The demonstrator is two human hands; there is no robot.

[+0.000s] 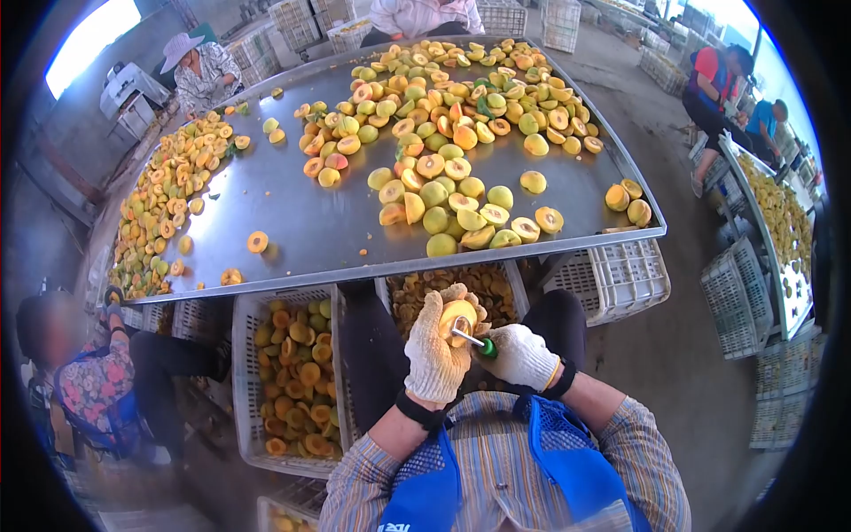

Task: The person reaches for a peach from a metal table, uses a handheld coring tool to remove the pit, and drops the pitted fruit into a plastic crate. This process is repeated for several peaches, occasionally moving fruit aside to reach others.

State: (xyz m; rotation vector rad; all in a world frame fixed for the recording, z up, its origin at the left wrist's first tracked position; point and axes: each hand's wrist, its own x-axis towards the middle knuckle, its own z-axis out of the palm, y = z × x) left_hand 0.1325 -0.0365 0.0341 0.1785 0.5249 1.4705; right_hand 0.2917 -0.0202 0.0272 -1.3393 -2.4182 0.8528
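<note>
My left hand point(439, 346), in a white knitted glove, is wrapped round a halved yellow fruit point(456, 317), its cut side facing up. My right hand point(521, 356), gloved too, grips the green handle point(487, 348) of a pitting tool. The tool's metal loop point(463, 333) touches the cut face of the fruit. Both hands are over my lap, just below the front edge of a metal table point(292, 222). Halved fruits point(439, 191) lie in heaps on that table.
A white crate of fruit halves point(297, 381) stands left of my legs. Between my knees is a crate of brownish pieces point(487, 288). An empty-looking white crate point(620, 275) sits at the right. Co-workers sit at left point(97, 381), far left point(208, 71), opposite point(425, 16) and right point(709, 89).
</note>
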